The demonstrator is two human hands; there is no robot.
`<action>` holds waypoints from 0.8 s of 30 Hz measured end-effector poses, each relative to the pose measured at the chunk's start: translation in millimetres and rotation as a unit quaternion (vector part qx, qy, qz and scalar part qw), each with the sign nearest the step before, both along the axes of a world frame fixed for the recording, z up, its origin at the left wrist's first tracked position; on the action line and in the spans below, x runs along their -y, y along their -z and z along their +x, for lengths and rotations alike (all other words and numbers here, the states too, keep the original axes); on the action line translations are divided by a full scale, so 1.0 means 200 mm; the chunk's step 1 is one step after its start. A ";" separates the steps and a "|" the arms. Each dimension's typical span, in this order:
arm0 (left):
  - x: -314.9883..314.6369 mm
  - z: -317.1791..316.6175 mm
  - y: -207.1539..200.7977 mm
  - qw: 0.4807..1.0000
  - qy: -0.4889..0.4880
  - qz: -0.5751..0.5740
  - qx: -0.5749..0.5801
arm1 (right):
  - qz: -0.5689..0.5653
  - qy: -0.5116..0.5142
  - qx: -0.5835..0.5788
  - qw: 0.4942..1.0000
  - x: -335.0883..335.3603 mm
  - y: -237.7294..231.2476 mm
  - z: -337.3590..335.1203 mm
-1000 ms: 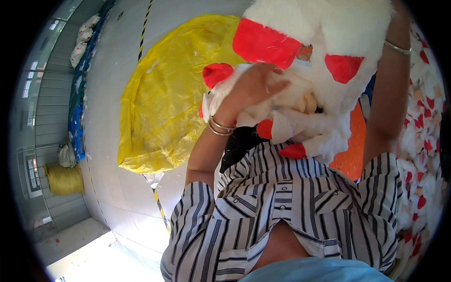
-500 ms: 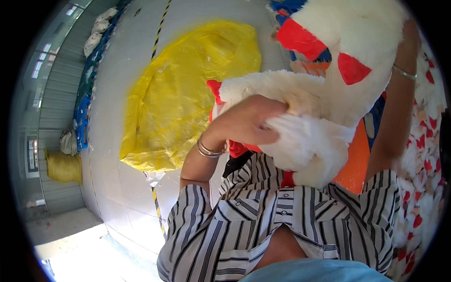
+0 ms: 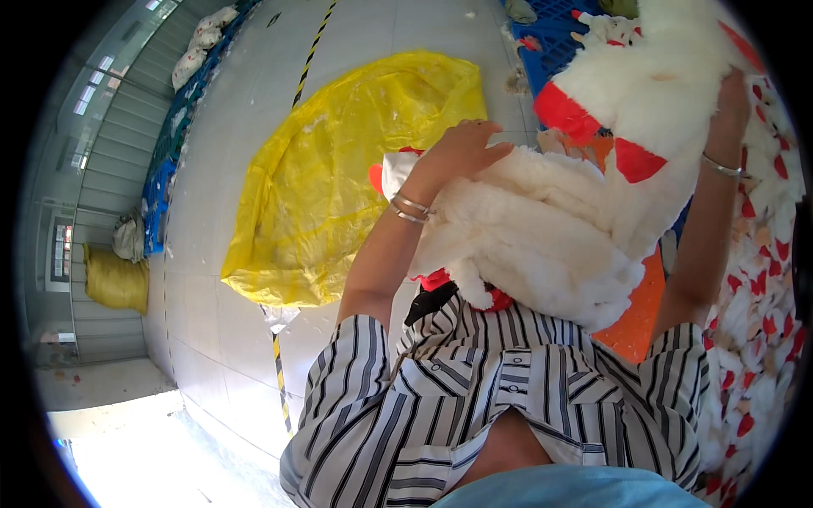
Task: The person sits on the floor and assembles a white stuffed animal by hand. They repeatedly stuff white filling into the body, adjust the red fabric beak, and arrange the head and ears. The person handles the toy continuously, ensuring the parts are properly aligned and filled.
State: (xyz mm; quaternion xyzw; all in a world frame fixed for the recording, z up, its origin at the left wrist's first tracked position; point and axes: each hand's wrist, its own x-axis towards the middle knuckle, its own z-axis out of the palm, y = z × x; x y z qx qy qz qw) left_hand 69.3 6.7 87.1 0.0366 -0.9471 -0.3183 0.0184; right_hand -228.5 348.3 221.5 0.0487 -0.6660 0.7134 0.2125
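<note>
Head view: the lower white plush (image 3: pixel 542 237) lies between four and five o'clock from your left hand (image 3: pixel 464 151); the upper white plush (image 3: pixel 660 93) is at nine o'clock from your right hand (image 3: pixel 733 95). Your left fingers are loosely open, thumb apart, gripping nothing visible; whether they touch the fur, you cannot tell. Your right hand meets the upper plush, its fingers hidden, so their closure cannot be told.
</note>
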 end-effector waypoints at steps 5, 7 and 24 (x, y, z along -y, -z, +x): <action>-0.08 -0.14 0.25 0.968 0.039 -0.185 0.164 | 0.443 -0.153 -0.091 0.879 0.36 0.77 0.10; -0.10 -0.07 0.29 0.967 0.072 -0.230 0.081 | 0.437 -0.303 -0.032 0.846 0.43 1.01 0.38; -0.36 0.60 0.22 0.931 0.264 0.073 0.242 | 0.188 -0.621 0.252 0.719 0.34 0.92 1.08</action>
